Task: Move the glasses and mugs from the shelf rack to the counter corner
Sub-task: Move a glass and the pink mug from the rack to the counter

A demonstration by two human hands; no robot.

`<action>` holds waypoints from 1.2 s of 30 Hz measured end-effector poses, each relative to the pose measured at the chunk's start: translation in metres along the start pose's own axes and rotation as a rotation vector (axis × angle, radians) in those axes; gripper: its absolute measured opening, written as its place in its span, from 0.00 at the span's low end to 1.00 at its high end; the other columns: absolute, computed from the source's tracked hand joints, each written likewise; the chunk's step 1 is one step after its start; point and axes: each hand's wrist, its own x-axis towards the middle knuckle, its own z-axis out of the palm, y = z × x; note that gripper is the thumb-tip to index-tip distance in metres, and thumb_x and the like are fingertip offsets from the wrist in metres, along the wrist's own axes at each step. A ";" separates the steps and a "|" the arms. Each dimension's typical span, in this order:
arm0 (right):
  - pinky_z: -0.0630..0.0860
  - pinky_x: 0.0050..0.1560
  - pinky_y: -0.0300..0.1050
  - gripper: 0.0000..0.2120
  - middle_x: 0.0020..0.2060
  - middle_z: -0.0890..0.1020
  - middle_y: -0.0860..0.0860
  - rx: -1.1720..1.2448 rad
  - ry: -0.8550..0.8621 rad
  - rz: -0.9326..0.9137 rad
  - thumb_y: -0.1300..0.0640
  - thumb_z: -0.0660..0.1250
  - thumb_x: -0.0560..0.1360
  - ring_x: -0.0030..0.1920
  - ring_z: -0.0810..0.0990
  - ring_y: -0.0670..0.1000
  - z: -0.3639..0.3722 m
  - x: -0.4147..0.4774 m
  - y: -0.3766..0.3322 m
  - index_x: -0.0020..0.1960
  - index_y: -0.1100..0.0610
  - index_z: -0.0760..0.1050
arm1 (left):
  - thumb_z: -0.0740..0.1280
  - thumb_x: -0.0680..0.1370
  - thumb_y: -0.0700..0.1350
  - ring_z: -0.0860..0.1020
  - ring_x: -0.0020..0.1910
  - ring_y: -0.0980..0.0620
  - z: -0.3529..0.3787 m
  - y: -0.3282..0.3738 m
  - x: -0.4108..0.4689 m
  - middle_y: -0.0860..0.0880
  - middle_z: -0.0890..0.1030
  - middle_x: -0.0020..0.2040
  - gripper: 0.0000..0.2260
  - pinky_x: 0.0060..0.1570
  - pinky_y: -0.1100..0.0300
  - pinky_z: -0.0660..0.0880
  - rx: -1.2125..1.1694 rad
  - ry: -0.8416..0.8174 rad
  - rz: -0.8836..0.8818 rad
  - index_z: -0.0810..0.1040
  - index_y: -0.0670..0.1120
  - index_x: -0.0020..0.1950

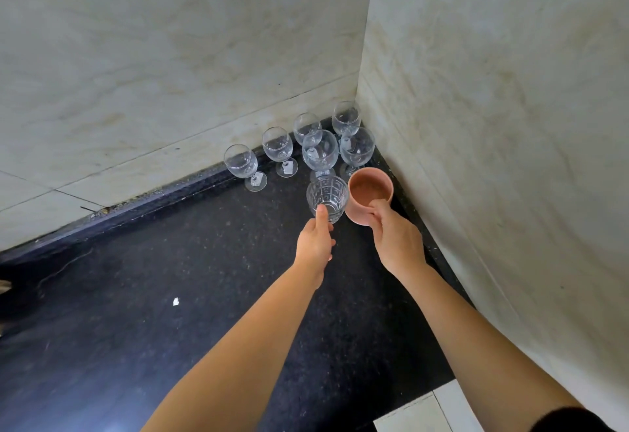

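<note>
Landmark: the inner corner of the black speckled stone counter [211, 295], where two pale marble-patterned walls [170, 74] met.
Stemmed glasses: six clear wine glasses stood upright, clustered at that corner; the one nearest the corner [346, 118] stood almost against both walls, and the farthest from it [241, 161] stood along the left wall.
Tumbler: a clear cut-pattern glass tumbler [327, 197] was just in front of the cluster, on the side away from the corner.
Left hand: the left hand [315, 242] grasped the tumbler low on its side, thumb up against the glass.
Mug: a terracotta-pink round ceramic mug [369, 198] was beside the tumbler, close to the right wall, tilted with its mouth open toward the camera.
Right hand: the right hand [396, 239] gripped the mug at its near rim, thumb hooked over the edge.
Contact with counter: I could not tell whether tumbler or mug rested on the stone.
Speck: a small white scrap [176, 301] lay on the counter, well away from the corner.
</note>
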 end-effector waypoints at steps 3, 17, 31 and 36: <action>0.75 0.38 0.49 0.09 0.46 0.84 0.52 0.045 -0.011 0.023 0.55 0.62 0.83 0.43 0.83 0.57 0.004 0.001 0.001 0.62 0.53 0.71 | 0.52 0.81 0.67 0.78 0.44 0.52 0.002 -0.001 0.004 0.53 0.78 0.45 0.23 0.40 0.57 0.74 0.019 -0.006 0.021 0.75 0.51 0.50; 0.79 0.46 0.53 0.28 0.62 0.73 0.59 -0.087 0.058 0.148 0.48 0.64 0.80 0.55 0.79 0.60 -0.041 -0.015 -0.064 0.75 0.54 0.59 | 0.51 0.83 0.62 0.58 0.77 0.42 -0.098 0.013 -0.048 0.46 0.61 0.80 0.28 0.72 0.44 0.62 0.750 0.242 0.468 0.65 0.48 0.77; 0.54 0.76 0.64 0.34 0.79 0.53 0.63 -0.193 0.123 -0.400 0.35 0.50 0.81 0.79 0.52 0.63 0.037 -0.136 -0.324 0.80 0.53 0.56 | 0.57 0.82 0.58 0.54 0.79 0.38 -0.389 -0.091 -0.190 0.40 0.56 0.81 0.29 0.75 0.39 0.56 0.725 0.860 0.577 0.59 0.47 0.80; 0.50 0.77 0.63 0.35 0.80 0.50 0.62 -0.160 0.002 -0.704 0.33 0.47 0.81 0.80 0.48 0.62 0.066 -0.193 -0.417 0.81 0.51 0.51 | 0.58 0.82 0.58 0.56 0.79 0.37 -0.449 -0.152 -0.262 0.39 0.58 0.80 0.28 0.73 0.37 0.58 0.664 1.079 0.431 0.60 0.48 0.80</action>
